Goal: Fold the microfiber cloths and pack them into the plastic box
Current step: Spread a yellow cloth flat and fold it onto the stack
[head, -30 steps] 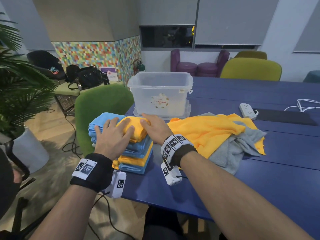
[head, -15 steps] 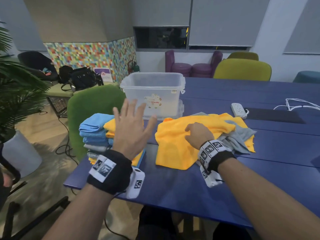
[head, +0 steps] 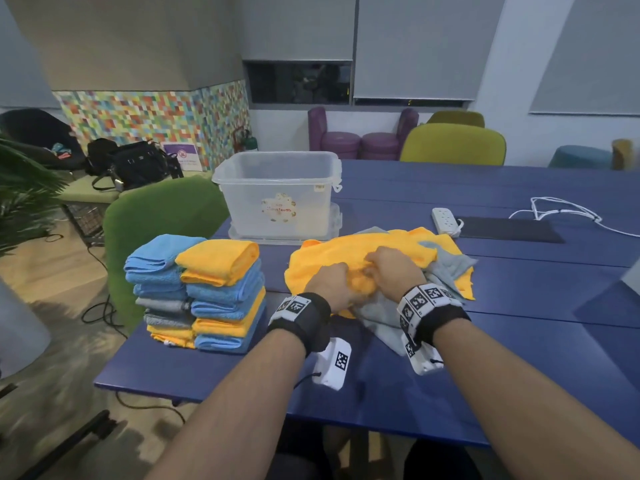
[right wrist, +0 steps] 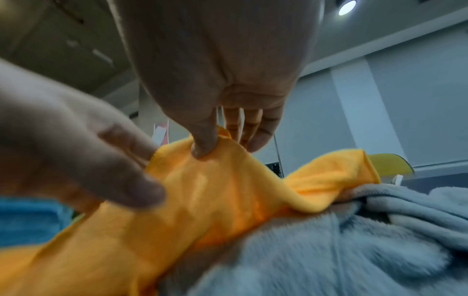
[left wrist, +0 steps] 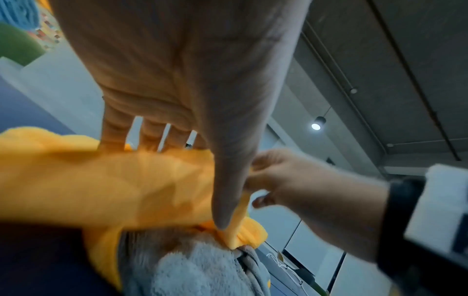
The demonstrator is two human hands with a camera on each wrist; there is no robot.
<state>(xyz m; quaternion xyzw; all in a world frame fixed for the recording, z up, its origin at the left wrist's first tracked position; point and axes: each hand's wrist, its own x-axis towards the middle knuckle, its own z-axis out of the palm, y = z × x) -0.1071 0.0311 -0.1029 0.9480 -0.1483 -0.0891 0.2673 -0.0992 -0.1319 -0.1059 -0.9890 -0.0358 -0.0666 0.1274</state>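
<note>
My left hand and right hand both pinch, I think, the same yellow cloth on the gray cloth, with the plastic box at eleven o'clock.

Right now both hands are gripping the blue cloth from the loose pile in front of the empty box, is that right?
Not quite: the cloth is orange, not blue, as the head view shows. Both the left hand and the right hand grip it, in front of the empty box.

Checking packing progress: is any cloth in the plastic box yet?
No, the clear box looks empty, while folded cloths sit stacked on the table beside it.
</note>
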